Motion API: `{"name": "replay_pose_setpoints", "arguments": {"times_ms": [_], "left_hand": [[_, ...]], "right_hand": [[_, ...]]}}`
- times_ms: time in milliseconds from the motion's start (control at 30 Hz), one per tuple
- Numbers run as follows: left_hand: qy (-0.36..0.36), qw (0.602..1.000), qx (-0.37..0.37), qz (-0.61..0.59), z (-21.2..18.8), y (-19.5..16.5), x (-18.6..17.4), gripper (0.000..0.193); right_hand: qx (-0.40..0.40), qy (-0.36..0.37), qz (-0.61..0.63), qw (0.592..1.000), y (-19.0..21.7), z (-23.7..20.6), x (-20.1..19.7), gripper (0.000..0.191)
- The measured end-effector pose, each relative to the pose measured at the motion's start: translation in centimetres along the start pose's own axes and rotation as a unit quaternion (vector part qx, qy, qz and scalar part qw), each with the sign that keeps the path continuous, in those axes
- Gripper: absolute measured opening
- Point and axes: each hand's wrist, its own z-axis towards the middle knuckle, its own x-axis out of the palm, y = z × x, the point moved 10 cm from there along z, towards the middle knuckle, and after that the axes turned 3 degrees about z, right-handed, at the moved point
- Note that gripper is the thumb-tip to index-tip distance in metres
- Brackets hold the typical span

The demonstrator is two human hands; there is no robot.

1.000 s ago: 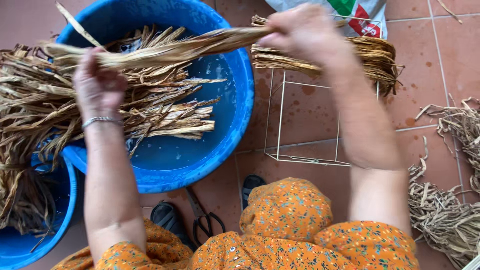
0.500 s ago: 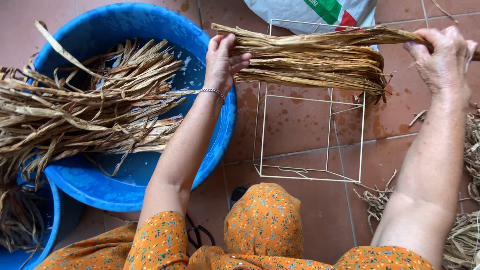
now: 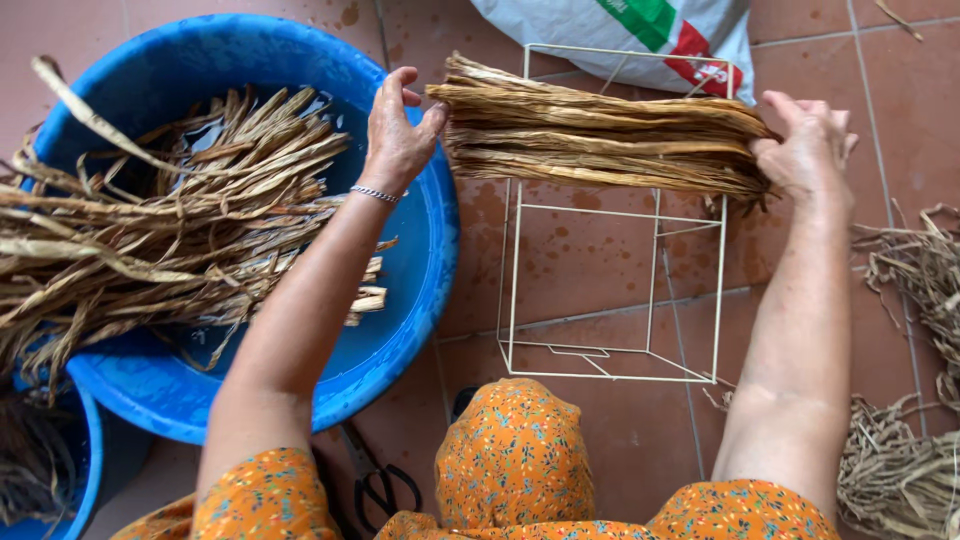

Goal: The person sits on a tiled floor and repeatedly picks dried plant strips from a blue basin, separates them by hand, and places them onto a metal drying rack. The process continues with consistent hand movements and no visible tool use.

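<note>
1. Our left hand (image 3: 398, 138) presses its open palm and thumb against one end of a flat bundle of tan dried fibre strips (image 3: 600, 135); our right hand (image 3: 810, 150) cups the other end, fingers spread over the tips. Neither hand pinches; they squeeze the bundle between them.
2. The bundle lies across the far top edge of a white wire box frame (image 3: 612, 215), which stands on the reddish tiled floor (image 3: 580, 270). Holding both ends seems to keep the strips level and even.
3. The strips look stiff, ribbed and papery, laid parallel.
4. Just left, a round blue plastic tub (image 3: 410, 300) holds looser strips (image 3: 180, 220) lying in shallow water, probably to soften them.
5. Curled dry strands (image 3: 915, 290) lie to the right, black scissors (image 3: 375, 480) near our knee, and a white woven sack (image 3: 640, 30) lies beyond the frame.
</note>
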Motion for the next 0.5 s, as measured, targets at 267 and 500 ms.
{"name": "replay_pose_setpoints", "arguments": {"times_ms": [267,500], "left_hand": [[0.246,0.959,-0.034,0.139,-4.0,6.0,-10.1,0.025],[0.424,0.852,-0.066,0.301,-14.7,15.6,-15.3,0.026]], "right_hand": [[-0.165,0.054,0.123,0.977,18.9,2.7,-1.4,0.029],[-0.325,0.222,0.139,0.909,44.5,0.0,4.1,0.025]]}}
